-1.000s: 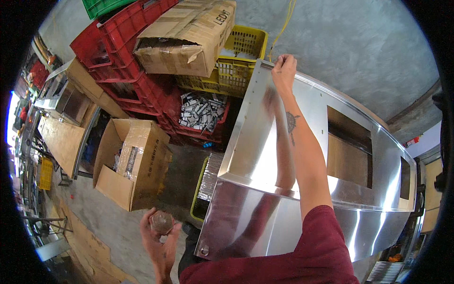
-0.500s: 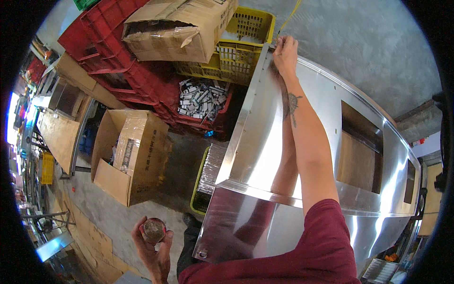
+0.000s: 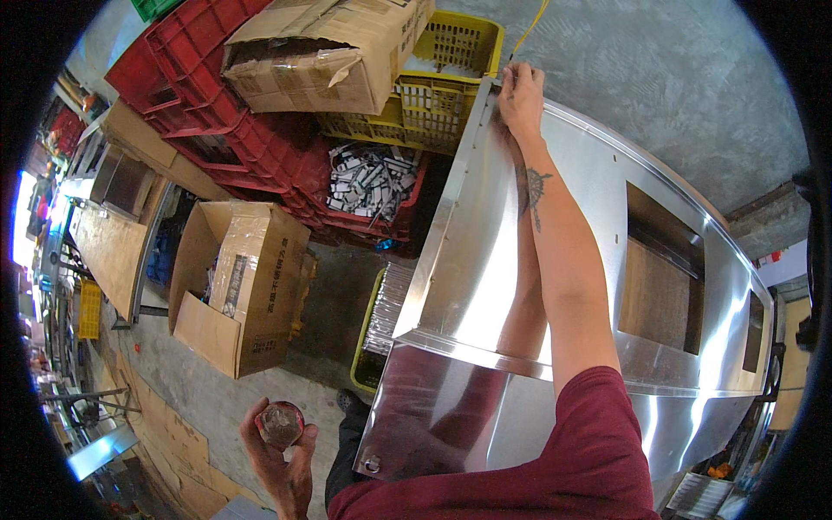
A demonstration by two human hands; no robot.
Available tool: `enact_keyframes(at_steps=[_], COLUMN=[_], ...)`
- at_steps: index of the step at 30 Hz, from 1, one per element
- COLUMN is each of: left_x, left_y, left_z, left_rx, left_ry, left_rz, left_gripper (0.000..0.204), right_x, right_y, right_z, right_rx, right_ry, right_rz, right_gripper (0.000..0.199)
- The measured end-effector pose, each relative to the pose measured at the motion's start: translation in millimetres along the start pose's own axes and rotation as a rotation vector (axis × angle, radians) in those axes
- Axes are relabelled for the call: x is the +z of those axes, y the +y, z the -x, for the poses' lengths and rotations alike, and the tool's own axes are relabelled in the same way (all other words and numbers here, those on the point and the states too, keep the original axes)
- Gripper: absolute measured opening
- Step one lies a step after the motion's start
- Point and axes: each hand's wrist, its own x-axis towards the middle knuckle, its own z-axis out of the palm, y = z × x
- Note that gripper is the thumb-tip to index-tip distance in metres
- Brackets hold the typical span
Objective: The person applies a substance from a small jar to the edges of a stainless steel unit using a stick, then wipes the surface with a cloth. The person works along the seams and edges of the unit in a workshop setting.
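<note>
My left hand (image 3: 282,464) is wrapped round a small round jar (image 3: 282,423), seen from above, with a reddish rim and a brownish inside. Across the large shiny sheet-metal cabinet (image 3: 494,251), my right arm stretches to its far left corner. There my right hand (image 3: 522,100) is closed at the edge, fingertips pressed together; what they hold, if anything, is too small to make out. Rectangular openings are cut in the cabinet's upper face. A yellow cord (image 3: 530,28) runs over the floor just beyond my right hand.
Red crates (image 3: 217,130) and yellow baskets (image 3: 451,108) stand left of the cabinet, with a cardboard box (image 3: 321,56) on top. One red crate holds many small metal parts (image 3: 373,180). An open carton (image 3: 260,286) and a green-yellow bin (image 3: 366,373) stand on the floor.
</note>
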Motion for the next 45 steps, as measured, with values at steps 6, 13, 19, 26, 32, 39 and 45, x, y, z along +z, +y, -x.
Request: enact_keyframes(at_steps=[6, 13, 19, 26, 32, 39, 45], left_x=[1.7, 2.4, 4.3, 4.5, 4.3, 4.0, 1.3], left_y=[5.4, 5.4, 5.8, 7.9, 11.4, 5.9, 5.8], left_z=[2.0, 1.5, 1.7, 1.5, 0.5, 0.2, 1.4], left_rx=[-0.006, -0.013, -0.015, -0.048, -0.079, -0.071, -0.055], left_ry=[0.019, 0.022, 0.031, 0.032, 0.024, 0.019, 0.006], left_rz=[-0.027, -0.024, 0.004, 0.002, 0.008, 0.043, 0.0], left_gripper=[0.079, 0.079, 0.08, 0.079, 0.08, 0.081, 0.08], right_x=[1.8, 2.7, 1.1, 2.5, 4.2, 4.5, 1.4], right_y=[-1.5, -0.3, -0.6, -0.8, 2.3, 2.5, 0.1], right_z=[1.0, 1.0, -0.3, 0.6, 1.1, 1.1, 0.4], right_rx=[-0.054, -0.055, -0.061, -0.048, -0.061, -0.059, -0.054], right_ry=[-0.006, -0.005, -0.006, -0.005, 0.01, 0.001, 0.009], right_rz=[0.027, 0.022, 0.04, 0.034, 0.033, 0.034, 0.012], right_gripper=[0.017, 0.018, 0.017, 0.017, 0.017, 0.017, 0.016])
